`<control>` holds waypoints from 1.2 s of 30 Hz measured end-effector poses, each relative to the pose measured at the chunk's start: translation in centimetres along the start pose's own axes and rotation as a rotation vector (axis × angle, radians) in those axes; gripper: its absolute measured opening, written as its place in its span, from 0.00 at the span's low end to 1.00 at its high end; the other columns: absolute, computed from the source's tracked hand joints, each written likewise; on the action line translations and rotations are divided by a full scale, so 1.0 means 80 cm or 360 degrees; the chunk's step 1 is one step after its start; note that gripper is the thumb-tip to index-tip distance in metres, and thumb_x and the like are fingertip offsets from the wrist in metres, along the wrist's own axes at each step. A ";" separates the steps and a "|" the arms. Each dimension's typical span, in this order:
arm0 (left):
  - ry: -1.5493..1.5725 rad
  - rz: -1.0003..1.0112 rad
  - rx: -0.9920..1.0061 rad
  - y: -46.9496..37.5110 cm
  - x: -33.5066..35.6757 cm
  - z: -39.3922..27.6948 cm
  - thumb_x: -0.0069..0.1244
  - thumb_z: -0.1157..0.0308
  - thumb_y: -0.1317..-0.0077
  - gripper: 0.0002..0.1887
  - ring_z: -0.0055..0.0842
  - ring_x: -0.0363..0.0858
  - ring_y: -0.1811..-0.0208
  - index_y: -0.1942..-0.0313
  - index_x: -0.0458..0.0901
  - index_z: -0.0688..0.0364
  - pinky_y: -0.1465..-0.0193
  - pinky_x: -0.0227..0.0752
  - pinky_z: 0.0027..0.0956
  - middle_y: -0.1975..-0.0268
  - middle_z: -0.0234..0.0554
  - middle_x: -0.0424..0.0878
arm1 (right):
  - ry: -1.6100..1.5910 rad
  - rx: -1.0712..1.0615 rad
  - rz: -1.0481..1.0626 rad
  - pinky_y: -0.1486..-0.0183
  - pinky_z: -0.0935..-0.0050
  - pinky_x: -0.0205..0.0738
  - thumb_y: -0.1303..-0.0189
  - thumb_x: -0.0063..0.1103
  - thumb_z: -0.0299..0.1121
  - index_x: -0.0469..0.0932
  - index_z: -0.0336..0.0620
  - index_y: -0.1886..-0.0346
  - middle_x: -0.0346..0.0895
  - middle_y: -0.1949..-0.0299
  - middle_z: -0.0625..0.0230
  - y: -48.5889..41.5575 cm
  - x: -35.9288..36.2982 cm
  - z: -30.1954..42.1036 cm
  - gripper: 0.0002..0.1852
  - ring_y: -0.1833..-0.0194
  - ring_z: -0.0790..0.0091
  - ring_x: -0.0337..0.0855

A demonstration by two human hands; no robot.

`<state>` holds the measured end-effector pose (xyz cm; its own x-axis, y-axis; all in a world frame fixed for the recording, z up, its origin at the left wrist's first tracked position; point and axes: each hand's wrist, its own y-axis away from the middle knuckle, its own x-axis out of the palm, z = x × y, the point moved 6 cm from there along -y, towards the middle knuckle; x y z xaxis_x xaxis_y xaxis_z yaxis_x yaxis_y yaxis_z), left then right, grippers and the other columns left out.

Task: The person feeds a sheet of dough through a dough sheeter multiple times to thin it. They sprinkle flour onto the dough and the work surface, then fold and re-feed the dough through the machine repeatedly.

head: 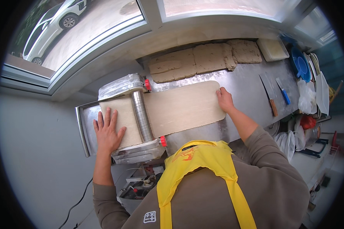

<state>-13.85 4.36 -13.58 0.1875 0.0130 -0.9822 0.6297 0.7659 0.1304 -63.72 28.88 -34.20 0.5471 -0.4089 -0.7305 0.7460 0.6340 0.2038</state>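
Note:
A long flat sheet of dough runs across a dough sheeter, under its steel roller. On the left, my left hand lies flat on the dough over the feed tray, fingers spread. At the far right end, my right hand grips the sheet's rounded edge, thumb on top; its other fingers are partly hidden. The roller sits between two floury metal housings, each with a red knob on its right side.
Thick slabs of brown dough lie along the back of the steel table. To the right are a wooden-handled knife, a blue-handled knife, a plastic tub, blue basins and plastic bags. A window sill borders the back.

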 end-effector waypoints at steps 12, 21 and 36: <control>0.0073 0.0053 0.0004 -0.007 0.005 -0.015 0.53 0.43 0.27 0.42 0.50 0.43 0.11 0.17 0.62 0.46 0.13 0.32 0.63 0.12 0.36 0.52 | 0.0051 0.0027 -0.0103 0.47 0.44 0.78 0.21 0.55 0.41 0.78 0.36 0.47 0.86 0.55 0.38 0.002 -0.024 -0.026 0.16 0.50 0.32 0.85; 0.0017 -0.0006 0.0025 -0.004 0.016 -0.009 0.49 0.43 0.23 0.40 0.51 0.44 0.12 0.16 0.60 0.44 0.13 0.34 0.63 0.12 0.35 0.51 | 0.0107 -0.0091 -0.0170 0.49 0.45 0.77 0.20 0.54 0.41 0.78 0.35 0.49 0.85 0.57 0.40 -0.012 -0.045 -0.053 0.16 0.52 0.34 0.85; 0.0033 -0.0124 -0.0019 -0.013 0.015 -0.022 0.47 0.41 0.23 0.39 0.49 0.45 0.12 0.17 0.62 0.47 0.14 0.35 0.65 0.12 0.32 0.53 | 0.0121 -0.0004 -0.0145 0.44 0.48 0.77 0.20 0.54 0.43 0.78 0.35 0.45 0.86 0.50 0.42 -0.034 -0.055 -0.103 0.18 0.48 0.36 0.85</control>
<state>-15.59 4.75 -15.11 0.1226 -0.0340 -0.9919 0.6326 0.7727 0.0517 -71.25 34.36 -36.91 0.4464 -0.4141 -0.7933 0.7905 0.5979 0.1327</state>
